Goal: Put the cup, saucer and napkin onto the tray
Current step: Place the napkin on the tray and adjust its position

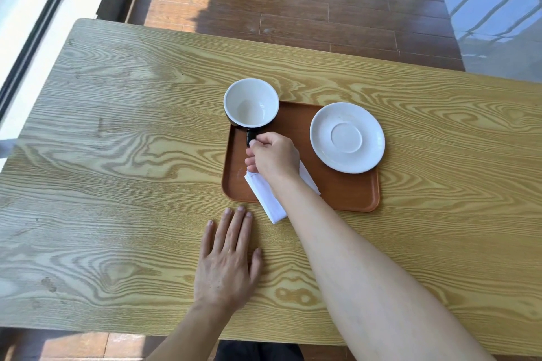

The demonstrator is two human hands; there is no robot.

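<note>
A brown rectangular tray [349,193] lies on the wooden table. A white saucer [347,137] rests on its right half, overhanging the right rim slightly. The cup [251,103], black outside and white inside, is at the tray's far left corner, partly over the rim. My right hand [272,156] is shut on its black handle. A folded white napkin [269,199] lies under my right wrist, partly on the tray with its near end sticking out over the front rim. My left hand [227,261] lies flat on the table in front of the tray, fingers apart, holding nothing.
The light wooden table [117,170] stretches wide to the left and right of the tray. Beyond its far edge is dark wooden flooring. A window frame runs along the left side.
</note>
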